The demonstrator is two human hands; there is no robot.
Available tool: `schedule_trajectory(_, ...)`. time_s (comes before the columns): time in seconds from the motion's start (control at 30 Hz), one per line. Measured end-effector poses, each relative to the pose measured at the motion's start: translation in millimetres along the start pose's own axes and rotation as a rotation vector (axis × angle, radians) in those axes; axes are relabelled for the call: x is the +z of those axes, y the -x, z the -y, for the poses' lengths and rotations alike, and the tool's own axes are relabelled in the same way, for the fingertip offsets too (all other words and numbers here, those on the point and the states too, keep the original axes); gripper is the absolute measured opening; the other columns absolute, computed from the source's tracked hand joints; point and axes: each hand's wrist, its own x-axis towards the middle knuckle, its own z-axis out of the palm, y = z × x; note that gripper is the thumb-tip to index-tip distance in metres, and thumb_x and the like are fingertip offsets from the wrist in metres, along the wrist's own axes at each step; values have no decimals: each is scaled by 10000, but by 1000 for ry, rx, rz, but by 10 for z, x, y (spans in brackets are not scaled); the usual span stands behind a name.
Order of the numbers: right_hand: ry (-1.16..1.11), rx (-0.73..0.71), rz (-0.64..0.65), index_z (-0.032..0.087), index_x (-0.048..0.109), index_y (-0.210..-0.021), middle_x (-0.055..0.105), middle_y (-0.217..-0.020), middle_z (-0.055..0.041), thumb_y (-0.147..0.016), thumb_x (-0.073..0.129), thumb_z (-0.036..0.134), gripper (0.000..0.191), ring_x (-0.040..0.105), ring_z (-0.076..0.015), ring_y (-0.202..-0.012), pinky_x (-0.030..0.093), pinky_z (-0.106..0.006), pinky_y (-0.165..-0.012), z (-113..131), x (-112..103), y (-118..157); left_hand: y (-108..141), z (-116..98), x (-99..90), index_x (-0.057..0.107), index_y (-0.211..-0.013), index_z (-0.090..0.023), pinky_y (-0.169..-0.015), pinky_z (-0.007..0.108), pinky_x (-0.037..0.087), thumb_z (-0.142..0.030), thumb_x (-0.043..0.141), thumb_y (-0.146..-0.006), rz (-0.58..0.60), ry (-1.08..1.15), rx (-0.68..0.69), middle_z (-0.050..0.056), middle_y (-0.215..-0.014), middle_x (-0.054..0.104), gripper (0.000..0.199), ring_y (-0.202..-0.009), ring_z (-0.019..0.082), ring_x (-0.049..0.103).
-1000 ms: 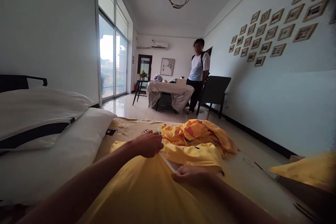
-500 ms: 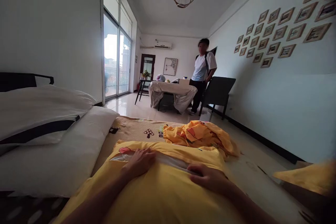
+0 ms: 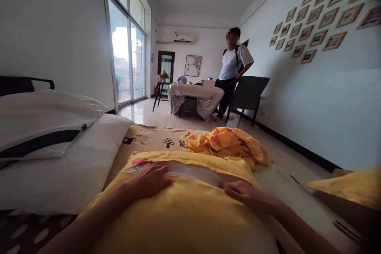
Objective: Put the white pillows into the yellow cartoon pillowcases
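Note:
A yellow pillowcase (image 3: 184, 210) with a printed red shape lies in front of me, with a white pillow (image 3: 205, 172) showing through its long opening. At the left end of that opening, my left hand (image 3: 150, 180) is closed on the pillowcase edge, its fingertips partly hidden. My right hand (image 3: 248, 195) is closed at the right end, fingers curled on the edge of the cloth. Just beyond the pillowcase is a crumpled orange patterned cloth (image 3: 226, 143) on a beige blanket (image 3: 151, 137) with mushroom prints.
White pillows (image 3: 74, 162) are stacked at the left. A yellow cloth (image 3: 351, 186) is at the right edge. Farther off stand a cloth-covered table (image 3: 196, 92), a dark chair (image 3: 248, 93) and a person (image 3: 232, 65) beside it. Glass doors (image 3: 126, 55) are on the left.
My hands have moved apart, the left one leftward and the right one rightward. More of the white pillow shows in the opening. The view has tilted slightly down.

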Motion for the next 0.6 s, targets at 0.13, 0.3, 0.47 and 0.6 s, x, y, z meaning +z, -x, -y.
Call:
schedule_trajectory(0.13,-112,152,-11,173,519,-664,543,-710,-23,-841,267,742,646,455,-152,-660,329,-269,-588,-318,133,32,173,226,141,648,-880,-213,-810,290,407,-548,295,-937,86,33,-22,39,-857,658,490,-867,191,580)
schedule_trajectory(0.3,-192,77,10,182,634,-821,629,-836,-37,-860,353,675,569,534,-177,-755,396,-271,-669,-483,309,-3,222,238,272,650,-926,-219,-810,284,399,-527,255,-946,69,88,-77,42,-879,656,501,-850,189,580)
schedule_trajectory(0.47,2,22,-132,168,563,-673,581,-752,-51,-856,341,684,590,517,-177,-718,394,-281,-654,-472,131,63,219,185,42,604,-944,-215,-793,277,395,-489,332,-924,105,122,-103,47,-958,640,387,-889,197,570)
schedule_trajectory(0.6,68,-20,-203,172,561,-659,588,-850,-69,-852,379,668,562,536,-187,-771,419,-300,-721,-431,-11,166,241,182,-140,542,-795,-190,-760,281,391,-354,392,-867,234,126,-150,40,-887,602,233,-846,196,552)
